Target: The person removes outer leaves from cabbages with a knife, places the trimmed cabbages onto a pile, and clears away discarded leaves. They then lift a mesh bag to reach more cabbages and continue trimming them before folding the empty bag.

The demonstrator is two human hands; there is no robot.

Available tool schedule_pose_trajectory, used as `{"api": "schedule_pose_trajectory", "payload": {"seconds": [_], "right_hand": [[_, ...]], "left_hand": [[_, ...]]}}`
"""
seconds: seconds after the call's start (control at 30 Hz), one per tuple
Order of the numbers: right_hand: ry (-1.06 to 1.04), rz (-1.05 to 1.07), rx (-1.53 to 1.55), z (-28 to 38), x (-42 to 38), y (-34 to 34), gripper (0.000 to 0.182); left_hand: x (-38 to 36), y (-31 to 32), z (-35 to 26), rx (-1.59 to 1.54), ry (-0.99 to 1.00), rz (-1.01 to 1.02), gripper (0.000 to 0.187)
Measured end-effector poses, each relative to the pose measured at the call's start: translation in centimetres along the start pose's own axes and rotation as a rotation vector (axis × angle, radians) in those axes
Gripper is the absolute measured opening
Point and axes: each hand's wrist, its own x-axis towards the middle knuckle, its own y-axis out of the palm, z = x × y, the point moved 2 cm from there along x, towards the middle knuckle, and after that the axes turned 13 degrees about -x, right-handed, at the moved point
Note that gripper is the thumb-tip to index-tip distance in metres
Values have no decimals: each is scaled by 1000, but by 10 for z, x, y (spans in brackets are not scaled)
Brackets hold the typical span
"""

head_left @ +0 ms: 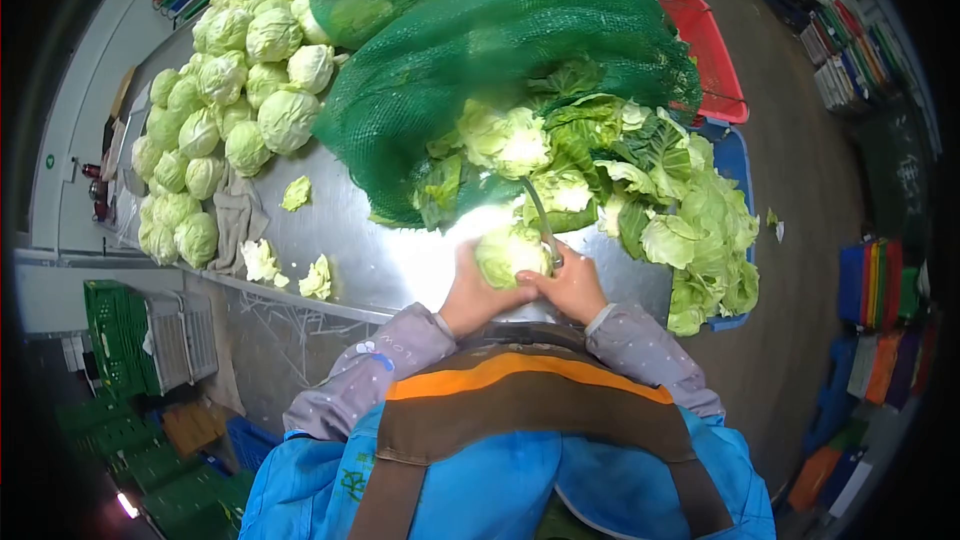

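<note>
A pale green cabbage (508, 256) is held low over the metal table, close to my body. My left hand (474, 292) wraps around its left side. In my right hand (570, 286) is a knife with a thin curved blade (541, 208), which points away from me along the cabbage's right side. The right thumb presses on the cabbage too. Just beyond lie loose cabbage leaves (575, 155), spilling to the right. A green mesh sack (480, 50) spreads over the table behind them.
Whole cabbages (245, 90) are piled at the left of the metal table (310, 190), by a grey cloth (237, 218). Leaf scraps (316, 278) lie near the front edge. A red crate (715, 60) and a leaf-filled blue crate (738, 160) stand at the right.
</note>
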Motion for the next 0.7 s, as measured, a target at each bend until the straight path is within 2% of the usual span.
{"api": "schedule_pose_trajectory", "payload": {"seconds": [0.03,0.07,0.1,0.13,0.17,0.2,0.23,0.27,0.3,0.37,0.4,0.43,0.5,0.57,0.63,0.7], "right_hand": [[-4,12,-2,-11,4,3,48],[-63,53,60,-23,13,-2,48],[-122,87,124,-22,20,-7,49],[-243,33,72,-13,24,-14,51],[-252,37,67,-7,26,-15,51],[-157,19,37,-4,29,-14,53],[-62,-2,7,-1,30,-15,55],[-60,-13,-168,3,25,-20,56],[-68,-10,-172,0,19,-19,56],[-166,-40,-121,-12,2,-13,58],[-198,-97,-8,-30,3,-1,53],[-198,-96,-10,-37,3,-1,53],[163,-123,-126,-50,4,-10,45],[80,-191,-227,-40,-3,-24,45],[-203,-163,-443,-12,-10,-33,51],[-253,-97,-463,1,-5,-29,52]], "left_hand": [[-1,0,-1,-208,-150,-46,86],[4,-13,0,-57,-105,-58,77],[5,-20,-17,118,-129,-38,79],[7,-18,-14,232,-14,10,85],[9,-15,-8,345,101,54,91],[11,-13,-1,344,104,44,91],[15,-10,6,312,47,40,96],[19,-9,12,280,-11,36,101],[22,-12,17,277,-8,27,101],[24,-16,29,57,-180,-15,97],[23,-17,23,-144,-137,23,92],[22,-16,7,-146,-138,23,92],[22,-11,-20,309,-249,101,98],[25,-8,-13,410,-216,78,105],[30,-4,-7,323,-46,215,109],[34,-3,-5,298,-68,190,111]]}}
